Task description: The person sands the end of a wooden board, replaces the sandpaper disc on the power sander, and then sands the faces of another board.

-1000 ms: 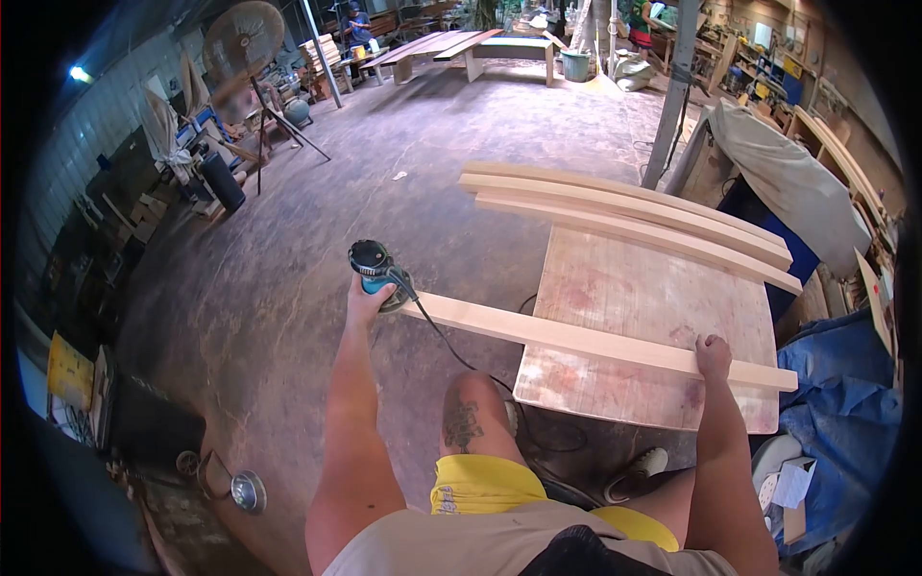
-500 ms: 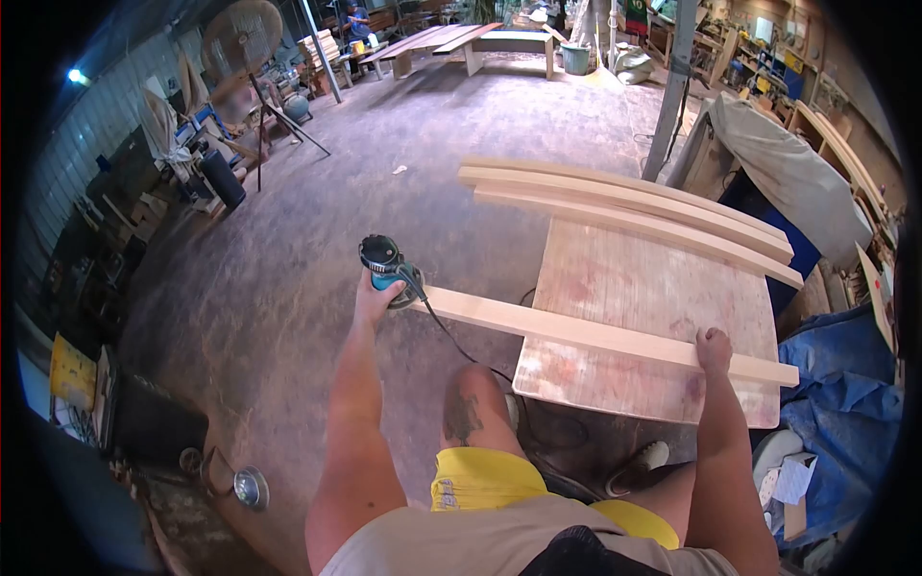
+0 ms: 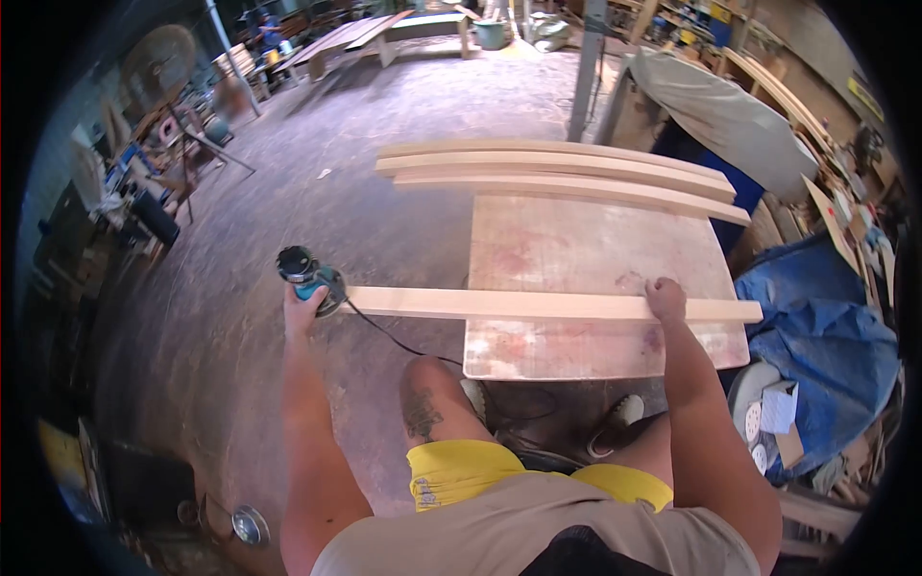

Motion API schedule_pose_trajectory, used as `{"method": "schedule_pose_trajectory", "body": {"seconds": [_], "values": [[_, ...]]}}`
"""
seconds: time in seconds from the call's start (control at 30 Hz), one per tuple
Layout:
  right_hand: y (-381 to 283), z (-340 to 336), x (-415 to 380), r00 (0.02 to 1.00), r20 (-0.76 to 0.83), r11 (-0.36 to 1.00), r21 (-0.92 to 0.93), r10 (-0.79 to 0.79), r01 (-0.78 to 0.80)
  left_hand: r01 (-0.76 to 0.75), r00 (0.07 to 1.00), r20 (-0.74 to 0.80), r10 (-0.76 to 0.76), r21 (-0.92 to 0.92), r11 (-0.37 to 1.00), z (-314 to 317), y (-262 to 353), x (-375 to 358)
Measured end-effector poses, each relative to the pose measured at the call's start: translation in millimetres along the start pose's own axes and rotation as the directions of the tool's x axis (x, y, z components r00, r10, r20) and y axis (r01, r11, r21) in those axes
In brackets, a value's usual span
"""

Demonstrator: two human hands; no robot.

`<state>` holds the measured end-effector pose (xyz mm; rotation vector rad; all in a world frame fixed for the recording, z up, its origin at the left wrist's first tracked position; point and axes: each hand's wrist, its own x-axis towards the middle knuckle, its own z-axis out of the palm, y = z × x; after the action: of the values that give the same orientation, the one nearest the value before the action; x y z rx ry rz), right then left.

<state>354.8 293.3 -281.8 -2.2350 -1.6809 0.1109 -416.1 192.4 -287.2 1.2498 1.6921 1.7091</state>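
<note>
At the far left end of a long pale wooden board (image 3: 567, 305), a teal and black power sander (image 3: 309, 275) is in my left hand (image 3: 303, 311), whose fingers wrap round its body. The sander's round base is against the board's end; the exact contact is hard to see. A dark cord (image 3: 394, 338) trails from it toward my knee. My right hand (image 3: 666, 300) is closed on the board near its right end. The board lies across a worn plywood tabletop (image 3: 576, 250) and sticks out well past its left edge.
Several similar boards (image 3: 567, 175) lie along the table's far edge. A blue tarp (image 3: 816, 326) and clutter sit to the right, by a metal post (image 3: 587, 77). A large stand fan (image 3: 158, 72) and a long low table (image 3: 351, 43) stand farther back. A metal lamp (image 3: 250, 526) is at lower left.
The view has swung to the right, so the table, board and hands appear shifted left and the board looks more level. Both hands keep their holds; the sander stays at the board's left end.
</note>
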Motion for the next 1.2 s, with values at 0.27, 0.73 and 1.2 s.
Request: {"method": "schedule_pose_trajectory", "body": {"seconds": [0.27, 0.73, 1.2], "values": [[-2, 5, -6, 1.0, 0.009, 1.0, 0.013, 0.021, -0.021, -0.039, 0.999, -0.002, 0.039, -0.001, 0.999, -7, -10, 8], [-14, -14, -9, 0.996, 0.027, 0.996, 0.033, 0.081, -0.082, 0.001, 0.998, 0.055, -0.002, 0.025, 1.0, 5, 11, -6], [9, 8, 13, 0.998, -0.004, 0.997, -0.044, -0.056, 0.056, 0.067, 0.998, -0.003, -0.067, 0.12, 0.99, 1, 15, -10]]}}
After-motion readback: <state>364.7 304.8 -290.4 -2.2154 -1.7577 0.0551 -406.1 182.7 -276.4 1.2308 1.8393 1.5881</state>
